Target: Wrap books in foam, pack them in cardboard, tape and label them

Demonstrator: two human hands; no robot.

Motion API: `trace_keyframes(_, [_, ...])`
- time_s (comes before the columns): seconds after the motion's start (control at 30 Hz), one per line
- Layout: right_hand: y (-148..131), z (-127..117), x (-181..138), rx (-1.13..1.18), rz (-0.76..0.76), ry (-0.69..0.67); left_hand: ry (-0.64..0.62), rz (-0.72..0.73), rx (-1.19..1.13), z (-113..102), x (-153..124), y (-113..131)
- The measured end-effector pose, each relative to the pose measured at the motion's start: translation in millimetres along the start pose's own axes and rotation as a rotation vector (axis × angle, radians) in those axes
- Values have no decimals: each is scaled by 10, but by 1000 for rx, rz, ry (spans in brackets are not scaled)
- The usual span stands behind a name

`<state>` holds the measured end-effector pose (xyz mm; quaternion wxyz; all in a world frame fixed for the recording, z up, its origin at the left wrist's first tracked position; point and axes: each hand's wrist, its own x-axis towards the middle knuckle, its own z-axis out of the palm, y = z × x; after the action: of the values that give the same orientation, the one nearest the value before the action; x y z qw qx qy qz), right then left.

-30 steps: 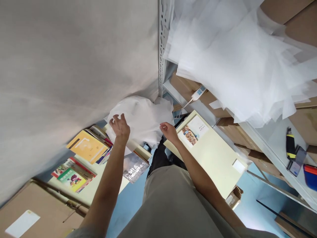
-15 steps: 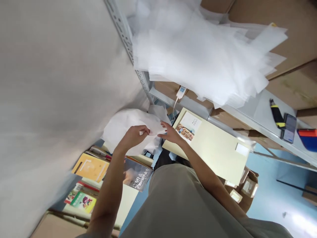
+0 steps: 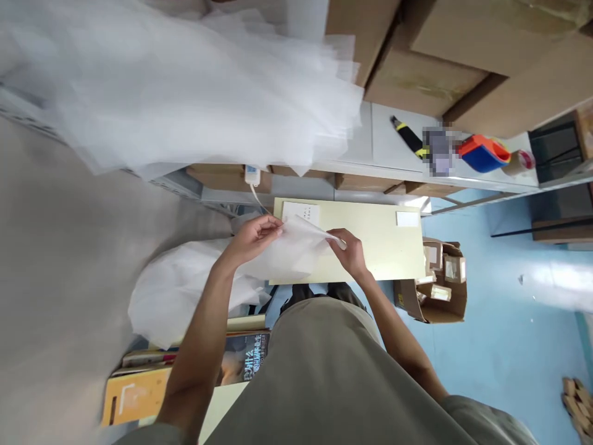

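A thin, translucent white packing sheet (image 3: 300,246) is stretched between my two hands above the cream table; whether it is a single layer or a bag I cannot tell. My left hand (image 3: 254,238) pinches its upper left corner. Its right edge is gripped by my right hand (image 3: 351,252), where the material bunches into a small fold. Under the sheet, a book with a white cover (image 3: 311,212) lies on the cream tabletop (image 3: 375,241), partly hidden. To the left of the table bulges a heap of similar white sheeting (image 3: 178,290).
A thick stack of white sheets (image 3: 199,93) covers the shelf ahead. Farther right on it lie a cutter knife (image 3: 407,137), a tape dispenser (image 3: 484,153) and a tape roll (image 3: 521,162). An open carton (image 3: 456,303) with small boxes stands right; books (image 3: 136,392) sit lower left.
My view has swung to the right. Both hands have moved over the table with the white sheet drawn out between them, away from the heap on the left, and are farther apart.
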<state>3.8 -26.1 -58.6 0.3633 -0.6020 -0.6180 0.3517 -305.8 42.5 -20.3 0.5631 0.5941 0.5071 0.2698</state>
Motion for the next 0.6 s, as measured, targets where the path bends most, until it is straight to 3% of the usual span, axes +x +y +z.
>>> trace_keyframes(0.23, [540, -905, -171, 91, 281, 142, -64, -10, 313, 814, 380, 216])
trace_keyframes(0.47, [1418, -1664, -436, 217, 367, 37, -78, -175, 517, 1751, 703, 382])
trace_keyframes(0.6, [1881, -1897, -647, 242, 418, 2, -94, -144, 577, 2223, 844, 555])
